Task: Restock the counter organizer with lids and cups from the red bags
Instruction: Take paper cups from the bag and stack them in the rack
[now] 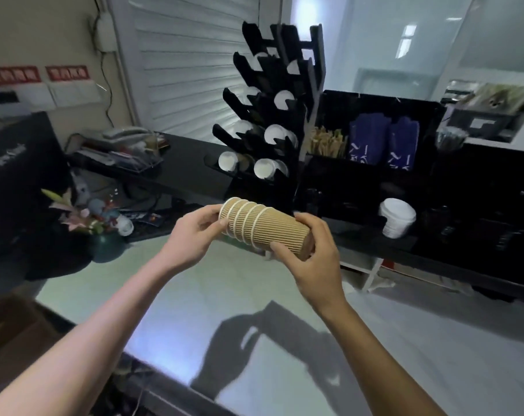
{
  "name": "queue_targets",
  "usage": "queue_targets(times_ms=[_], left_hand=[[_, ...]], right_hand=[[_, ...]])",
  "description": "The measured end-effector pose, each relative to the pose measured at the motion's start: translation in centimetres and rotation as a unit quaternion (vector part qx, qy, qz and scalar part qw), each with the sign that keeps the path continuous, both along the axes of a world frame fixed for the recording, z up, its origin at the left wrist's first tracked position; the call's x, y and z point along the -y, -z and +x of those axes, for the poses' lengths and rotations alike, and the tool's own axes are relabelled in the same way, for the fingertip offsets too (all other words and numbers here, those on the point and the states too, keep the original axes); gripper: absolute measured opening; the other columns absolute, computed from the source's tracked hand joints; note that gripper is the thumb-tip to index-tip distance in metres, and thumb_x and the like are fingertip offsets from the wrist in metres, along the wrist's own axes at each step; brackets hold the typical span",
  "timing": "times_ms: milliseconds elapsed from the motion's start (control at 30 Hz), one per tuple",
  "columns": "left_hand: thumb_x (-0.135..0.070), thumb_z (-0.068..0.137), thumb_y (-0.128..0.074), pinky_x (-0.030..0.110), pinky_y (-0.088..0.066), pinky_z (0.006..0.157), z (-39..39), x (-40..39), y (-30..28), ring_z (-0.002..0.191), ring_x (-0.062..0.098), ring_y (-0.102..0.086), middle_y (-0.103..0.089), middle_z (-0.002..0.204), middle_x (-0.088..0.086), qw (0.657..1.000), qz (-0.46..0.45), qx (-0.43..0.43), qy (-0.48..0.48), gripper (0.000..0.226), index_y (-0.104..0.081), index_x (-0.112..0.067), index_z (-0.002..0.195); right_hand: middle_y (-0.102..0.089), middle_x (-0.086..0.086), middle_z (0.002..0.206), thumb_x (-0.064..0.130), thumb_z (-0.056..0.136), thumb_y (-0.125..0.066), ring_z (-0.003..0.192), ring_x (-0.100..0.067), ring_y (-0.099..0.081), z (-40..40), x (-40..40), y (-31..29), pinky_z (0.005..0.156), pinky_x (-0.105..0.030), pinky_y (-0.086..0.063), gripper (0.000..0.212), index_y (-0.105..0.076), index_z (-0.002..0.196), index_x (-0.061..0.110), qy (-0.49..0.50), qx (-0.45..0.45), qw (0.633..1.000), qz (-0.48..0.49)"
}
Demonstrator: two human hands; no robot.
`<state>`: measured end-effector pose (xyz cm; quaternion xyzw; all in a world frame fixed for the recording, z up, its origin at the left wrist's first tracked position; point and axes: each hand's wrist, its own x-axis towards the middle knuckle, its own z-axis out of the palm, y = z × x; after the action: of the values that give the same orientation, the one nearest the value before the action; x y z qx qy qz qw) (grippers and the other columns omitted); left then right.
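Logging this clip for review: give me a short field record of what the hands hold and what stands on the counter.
held item: stack of ribbed paper cups, lying sideways
left hand: grips the rim end
right hand: grips the base end
cup rack: black, tiered, white cups in several slots
white lids: stacked right of the rack
blue packets: upright in the black organizer

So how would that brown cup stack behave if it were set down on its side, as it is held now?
The cup stack is tapered and lies sideways between the left hand and right hand, so it would probably roll in a curve. It looks like ribbed paper, so likely light and grippy. The nested cups might slide apart if only one end is pulled.
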<state>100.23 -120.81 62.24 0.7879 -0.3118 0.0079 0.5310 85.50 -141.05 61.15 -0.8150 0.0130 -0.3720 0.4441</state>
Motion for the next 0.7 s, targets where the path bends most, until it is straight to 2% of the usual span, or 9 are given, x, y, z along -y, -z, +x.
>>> queue_targets(times_ms=[133,233,333,433,533,600,700], left_hand=[[-0.025,0.101,-0.057,0.037,-0.057,0.087,6.0,1.5,-2.4,0.093,0.008,-0.071,-0.075,0.105,-0.01,1.0,-0.006,0.028,0.004,0.027,-0.065,-0.031,0.126],[-0.027,0.101,-0.058,0.037,-0.055,0.083,10.2,2.4,-4.3,0.087,0.012,-0.072,-0.076,0.099,-0.009,0.998,-0.041,0.033,0.023,0.026,-0.065,-0.034,0.125],[-0.032,0.098,-0.061,0.035,-0.054,0.093,14.4,2.8,-6.6,0.101,0.003,-0.069,-0.074,0.111,-0.014,0.995,-0.037,0.078,0.045,0.032,-0.063,-0.035,0.13],[-0.031,0.098,-0.061,0.034,-0.052,0.098,19.0,3.3,-9.0,0.107,-0.002,-0.064,-0.071,0.117,-0.015,0.986,0.03,0.155,0.059,0.041,-0.056,-0.034,0.139],[-0.038,0.099,-0.056,0.034,-0.049,0.1,22.8,4.2,-11.8,0.119,0.001,-0.057,-0.064,0.128,-0.018,0.957,0.113,0.255,0.081,0.042,-0.052,-0.037,0.141],[-0.038,0.1,-0.054,0.032,-0.046,0.102,25.1,5.2,-13.6,0.128,0.005,-0.049,-0.059,0.135,-0.018,0.932,0.138,0.327,0.076,0.042,-0.052,-0.036,0.142],[-0.034,0.1,-0.056,0.033,-0.046,0.098,28.2,7.2,-16.2,0.129,0.014,-0.048,-0.058,0.136,-0.011,0.894,0.157,0.411,0.08,0.042,-0.053,-0.029,0.141]], right_hand=[[-0.045,0.006,0.142,0.015,0.083,-0.08,0.135,-0.006,-0.042,4.9,-0.2,-3.1,0.108,-0.013,-0.034,0.064,-0.049,0.139,0.017,-0.026,0.02,0.999,-0.04],[-0.049,0.007,0.138,0.016,0.083,-0.081,0.132,-0.005,-0.045,8.3,0.1,-5.8,0.108,-0.017,-0.037,0.062,-0.05,0.136,0.018,0.003,0.044,0.995,-0.087],[-0.054,0.008,0.132,0.021,0.082,-0.082,0.126,-0.004,-0.05,11.5,0.7,-9.2,0.105,-0.018,-0.04,0.06,-0.051,0.134,0.019,0.044,0.077,0.987,-0.134],[-0.055,0.009,0.13,0.026,0.081,-0.083,0.123,-0.001,-0.05,14.8,1.6,-12.7,0.103,-0.017,-0.041,0.062,-0.052,0.133,0.018,0.097,0.105,0.971,-0.19],[-0.055,0.008,0.129,0.03,0.081,-0.082,0.121,-0.003,-0.051,17.2,3.0,-16.0,0.1,-0.019,-0.043,0.063,-0.051,0.134,0.017,0.143,0.123,0.958,-0.217],[-0.055,0.008,0.127,0.029,0.081,-0.082,0.119,-0.003,-0.051,18.6,4.2,-18.1,0.1,-0.016,-0.04,0.061,-0.052,0.133,0.017,0.176,0.132,0.947,-0.235],[-0.056,0.01,0.124,0.028,0.082,-0.083,0.114,0.002,-0.05,20.6,6.1,-21.0,0.097,-0.009,-0.035,0.059,-0.052,0.131,0.019,0.223,0.128,0.932,-0.254]])
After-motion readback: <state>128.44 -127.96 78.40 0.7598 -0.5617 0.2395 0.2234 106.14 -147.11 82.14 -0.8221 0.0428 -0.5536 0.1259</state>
